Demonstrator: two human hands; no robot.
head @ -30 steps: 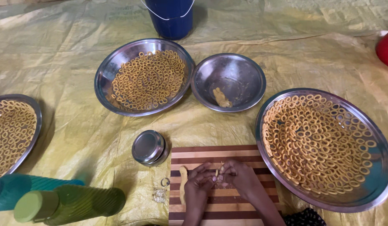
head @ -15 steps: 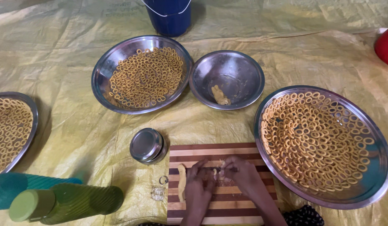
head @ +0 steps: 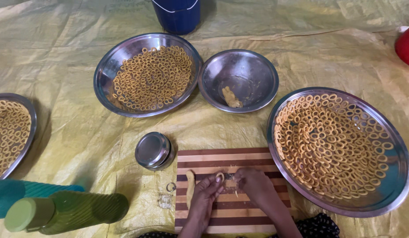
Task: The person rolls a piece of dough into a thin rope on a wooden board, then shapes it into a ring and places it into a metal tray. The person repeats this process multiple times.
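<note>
Left hand (head: 207,190) pinches dough ring (head: 220,176) | right hand (head: 254,185) fingers curled together on striped cutting board (head: 239,216) | dough strip (head: 190,181) beside

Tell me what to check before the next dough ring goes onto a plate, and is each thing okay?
1. Ring formed: the left hand pinches a small dough ring over the striped wooden board; whether its ends are joined, cannot tell.
2. Right hand free to help: rests beside it on the board, ok.
3. Room on the big right plate: bare rim area only, rings fill most, cannot tell.
4. Spare dough: a rolled dough strip lies on the board, ok.
5. More dough in the steel bowl: a small lump remains, ok.
</note>
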